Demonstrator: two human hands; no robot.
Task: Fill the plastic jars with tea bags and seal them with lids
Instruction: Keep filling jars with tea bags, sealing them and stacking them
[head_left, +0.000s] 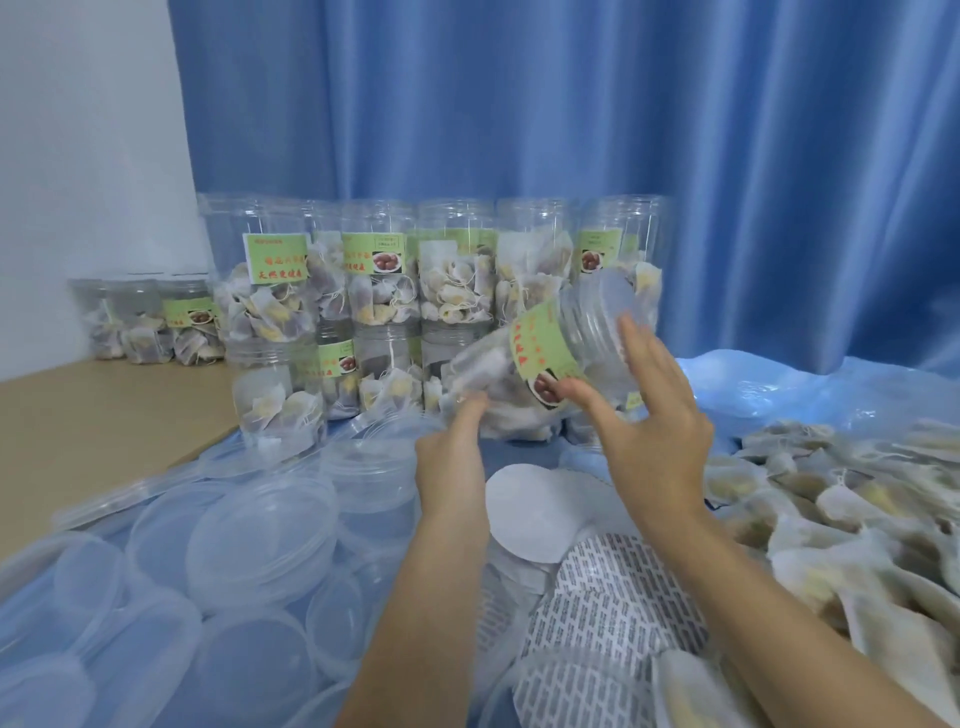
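Our left hand (453, 447) grips the tilted clear plastic jar of tea bags (540, 364) mid-scene; our right hand (649, 415), fingers spread, touches its white-sealed mouth. Tilted further, the loose seal could slip off.

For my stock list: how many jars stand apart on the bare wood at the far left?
3, in a row: left jar, middle jar, green-labelled right jar. More may be hidden behind.
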